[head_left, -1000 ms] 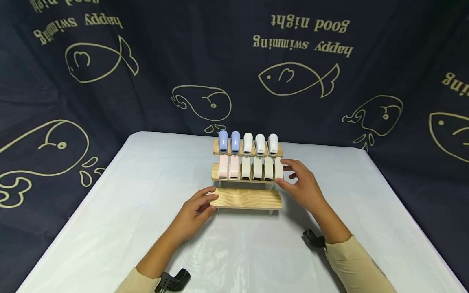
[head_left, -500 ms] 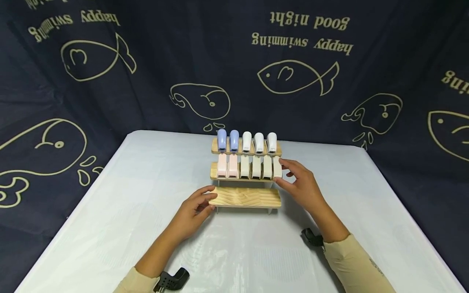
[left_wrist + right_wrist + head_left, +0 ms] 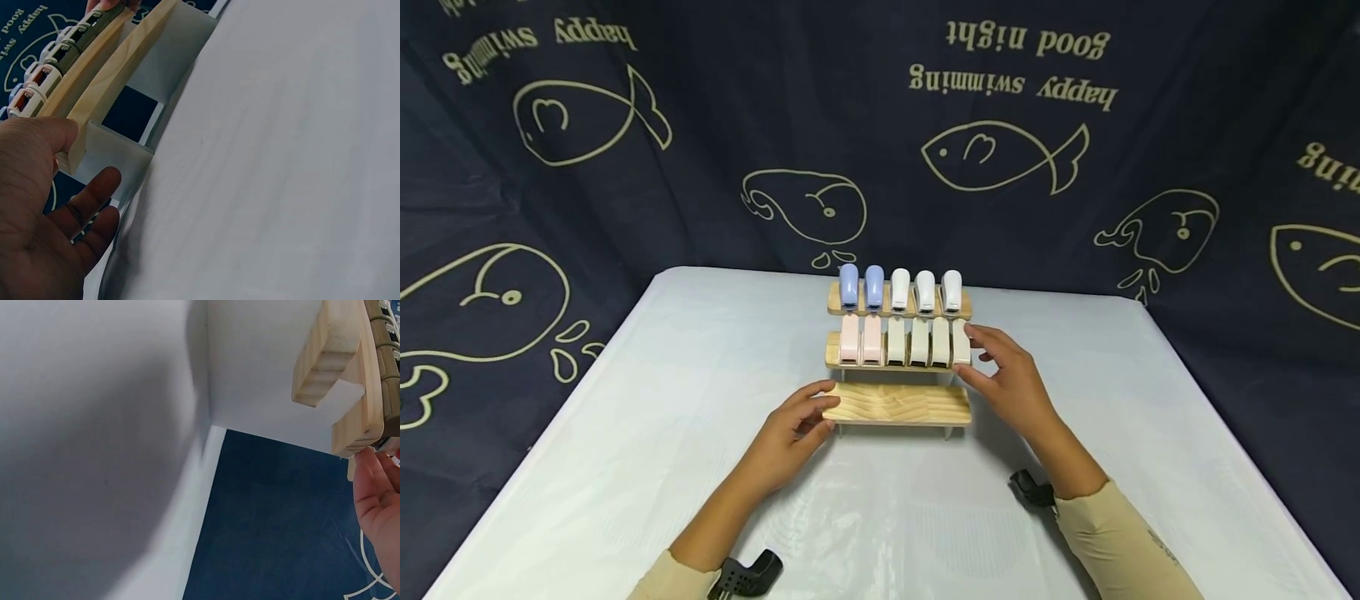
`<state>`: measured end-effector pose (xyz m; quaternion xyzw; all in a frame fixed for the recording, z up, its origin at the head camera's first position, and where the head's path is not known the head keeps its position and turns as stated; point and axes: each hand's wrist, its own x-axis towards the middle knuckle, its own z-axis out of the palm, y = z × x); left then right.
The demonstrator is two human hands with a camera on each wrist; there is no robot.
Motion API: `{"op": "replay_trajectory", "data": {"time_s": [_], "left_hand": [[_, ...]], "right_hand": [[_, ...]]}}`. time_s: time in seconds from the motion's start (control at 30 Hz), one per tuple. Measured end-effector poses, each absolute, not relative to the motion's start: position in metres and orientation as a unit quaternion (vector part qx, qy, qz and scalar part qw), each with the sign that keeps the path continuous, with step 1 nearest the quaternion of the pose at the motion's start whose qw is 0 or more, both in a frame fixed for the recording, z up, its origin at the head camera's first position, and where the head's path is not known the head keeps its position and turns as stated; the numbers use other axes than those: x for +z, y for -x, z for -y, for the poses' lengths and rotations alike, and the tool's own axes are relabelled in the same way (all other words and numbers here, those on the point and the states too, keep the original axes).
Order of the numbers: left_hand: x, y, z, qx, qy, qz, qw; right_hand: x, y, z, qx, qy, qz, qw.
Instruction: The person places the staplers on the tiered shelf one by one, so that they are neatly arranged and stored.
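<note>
A three-tier wooden stand (image 3: 898,404) stands mid-table; its lowest board is bare. My right hand (image 3: 1011,383) pinches the rightmost cream mini stapler (image 3: 961,343) at the middle tier's right end, thumb in front and a finger behind. Left of it are three more cream staplers (image 3: 918,342) and two pink ones (image 3: 861,340). Two blue staplers (image 3: 861,287) and three white ones (image 3: 925,292) line the top tier. My left hand (image 3: 786,442) holds the lowest board's left end; in the left wrist view its thumb (image 3: 59,132) touches the board and two fingers spread below.
Clear side supports (image 3: 119,150) carry the boards. A white cloth (image 3: 887,517) covers the table. Behind it hangs a dark blue curtain (image 3: 715,225) with fish and whale drawings. Black wrist mounts (image 3: 748,575) sit on both forearms.
The head view has drifted slightly, shifting the scene left. The two rightmost cream staplers sit a little further left on their board. My left hand keeps its place at the stand.
</note>
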<state>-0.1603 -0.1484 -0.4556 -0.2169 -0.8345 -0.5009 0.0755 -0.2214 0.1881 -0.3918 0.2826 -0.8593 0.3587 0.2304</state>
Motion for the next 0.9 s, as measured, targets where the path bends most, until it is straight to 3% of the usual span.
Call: {"op": "replay_trajectory", "data": {"time_s": [0.9], "left_hand": [[-0.4522, 0.1626, 0.1551, -0.506, 0.222, 0.829, 0.084]], "right_hand": [[-0.3910, 0.2260, -0.1780, 0.356, -0.275, 0.872, 0.192]]}}
